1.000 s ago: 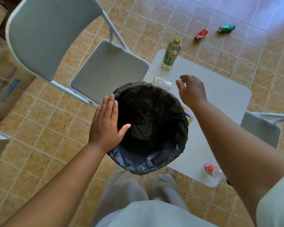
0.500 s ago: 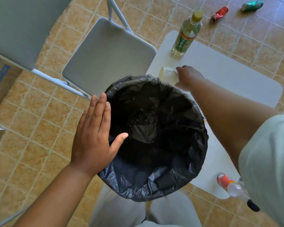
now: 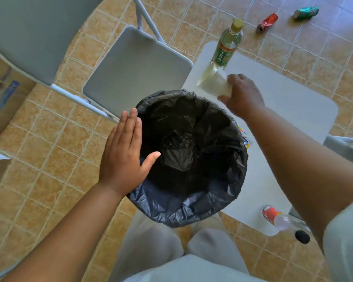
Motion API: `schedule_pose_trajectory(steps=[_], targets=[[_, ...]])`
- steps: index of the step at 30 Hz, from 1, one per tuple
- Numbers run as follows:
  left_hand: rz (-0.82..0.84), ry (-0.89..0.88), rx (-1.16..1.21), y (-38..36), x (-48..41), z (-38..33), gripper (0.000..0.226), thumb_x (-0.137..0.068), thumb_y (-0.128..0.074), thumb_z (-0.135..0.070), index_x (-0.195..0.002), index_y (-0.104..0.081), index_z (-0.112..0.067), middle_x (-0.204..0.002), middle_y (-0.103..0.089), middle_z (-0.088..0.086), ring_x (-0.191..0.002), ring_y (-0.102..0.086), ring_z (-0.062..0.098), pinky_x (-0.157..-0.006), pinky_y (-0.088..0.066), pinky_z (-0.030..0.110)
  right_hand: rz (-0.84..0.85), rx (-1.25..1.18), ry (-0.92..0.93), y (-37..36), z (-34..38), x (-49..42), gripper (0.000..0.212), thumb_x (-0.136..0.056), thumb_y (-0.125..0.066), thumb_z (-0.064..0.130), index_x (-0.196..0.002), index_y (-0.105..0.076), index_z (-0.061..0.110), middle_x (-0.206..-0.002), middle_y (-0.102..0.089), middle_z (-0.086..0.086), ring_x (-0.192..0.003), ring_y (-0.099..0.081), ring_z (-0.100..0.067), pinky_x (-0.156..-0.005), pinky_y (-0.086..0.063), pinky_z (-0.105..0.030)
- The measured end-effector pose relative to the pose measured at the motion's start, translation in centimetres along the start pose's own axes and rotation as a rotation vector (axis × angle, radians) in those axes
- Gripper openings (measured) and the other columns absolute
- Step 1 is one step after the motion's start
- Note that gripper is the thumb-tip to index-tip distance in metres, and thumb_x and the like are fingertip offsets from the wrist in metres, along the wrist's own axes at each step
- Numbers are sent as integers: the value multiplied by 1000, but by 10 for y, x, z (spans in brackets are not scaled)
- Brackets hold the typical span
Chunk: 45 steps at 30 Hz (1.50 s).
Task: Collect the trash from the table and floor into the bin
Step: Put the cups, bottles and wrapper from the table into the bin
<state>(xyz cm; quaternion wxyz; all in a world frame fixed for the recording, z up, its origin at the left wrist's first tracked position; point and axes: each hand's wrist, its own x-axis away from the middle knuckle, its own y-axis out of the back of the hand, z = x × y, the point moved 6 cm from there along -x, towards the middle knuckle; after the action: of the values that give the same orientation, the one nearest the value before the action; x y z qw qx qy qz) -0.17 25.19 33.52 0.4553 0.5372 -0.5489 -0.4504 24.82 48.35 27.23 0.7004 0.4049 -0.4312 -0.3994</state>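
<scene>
Taking the white trash piece (image 3: 213, 85) from the table (image 3: 289, 102), just beyond the far rim of the bin (image 3: 183, 212).

Grips the piece with the right hand (image 3: 243, 95), fingers curled round it, just beyond the bin's far rim and close before the tea bottle (image 3: 225, 47); cannot tell if already lifted off the table. Lays the left hand (image 3: 123, 157) flat at the bin's left rim, fingers straight, holding nothing. To do it well: keep the grip closed but light, the piece being thin-looking and probably easy to crush; lift first, then bring it back over the far rim to the dark middle of the bin, and only there let go. Avoid brushing the tea bottle, likely easy to tip. Keep the left hand at the rim to steady the bin. Not yet collected: a wrapper (image 3: 244, 138) at the bin's right rim, a red-labelled bottle (image 3: 277, 218) to the bin's near right, two cans (image 3: 267, 22) on the floor far beyond the bin.
</scene>
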Motion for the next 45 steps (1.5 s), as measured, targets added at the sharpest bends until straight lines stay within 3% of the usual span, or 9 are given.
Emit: schedule_pose_trajectory(steps=[4,7,9,11,17,20,23,28,45], targets=[[34,17,6,2,-1,-1,84,-96,-42,-55,-154,-17,-1,-165,-8,13,-152,-4,28,-121,-20,46,-347,-278,1,78,21,63,53,-78,-73,39,-120,-60,9,-111,-64,-12,-99,-59,-31,-83,-49,-43],[72,27,26,4,-1,-2,82,-97,-40,-55,-155,-16,-2,-165,-7,12,-153,-3,28,-121,-20,47,-483,-395,22,106,44,128,50,-77,-75,39,-118,-64,13,-103,-66,-4,-91,-61,-18,-73,-52,-28],[87,27,41,5,-1,-2,81,-97,-41,-54,-154,-17,-2,-165,-8,13,-152,-4,28,-121,-19,46,-436,-388,26,98,62,164,51,-77,-76,37,-119,-64,12,-104,-67,-5,-90,-60,-17,-73,-49,-23],[92,25,45,5,0,-1,80,-98,-41,-52,-154,-17,-1,-165,-8,13,-152,-4,28,-121,-18,46,-339,-363,24,75,78,190,52,-76,-79,34,-119,-62,10,-104,-66,-8,-91,-60,-24,-77,-51,-33],[85,26,44,7,0,-2,78,-98,-42,-49,-154,-17,0,-165,-8,13,-152,-5,28,-121,-18,45,-96,-165,65,7,100,220,67,-83,-74,38,-138,-52,6,-120,-64,-11,-117,-52,-30,-93,-49,-41],[79,25,39,6,0,-2,78,-98,-43,-48,-154,-18,1,-165,-9,14,-152,-6,28,-121,-19,45,-180,-110,162,2,99,217,63,-85,-74,36,-134,-56,0,-120,-64,-14,-118,-54,-33,-98,-49,-44],[71,22,35,6,0,-1,78,-98,-42,-48,-153,-20,1,-165,-10,14,-152,-7,28,-121,-19,44,-336,-30,237,7,94,214,53,-90,-67,33,-131,-59,0,-124,-64,-14,-129,-49,-34,-108,-40,-47],[61,35,41,4,0,1,78,-97,-42,-49,-153,-20,1,-165,-11,12,-152,-7,27,-121,-19,43,-286,119,154,3,80,206,64,-95,-56,38,-145,-43,0,-155,-37,-17,-150,-17,-35,-120,-16,-55],[61,19,22,2,-24,4,80,-97,-40,-51,-154,-19,0,-165,-7,12,-153,-4,26,-121,-20,44,-283,117,135,10,75,179,65,-93,-59,35,-146,-43,1,-157,-32,-18,-151,-15,-33,-121,-19,-51]])
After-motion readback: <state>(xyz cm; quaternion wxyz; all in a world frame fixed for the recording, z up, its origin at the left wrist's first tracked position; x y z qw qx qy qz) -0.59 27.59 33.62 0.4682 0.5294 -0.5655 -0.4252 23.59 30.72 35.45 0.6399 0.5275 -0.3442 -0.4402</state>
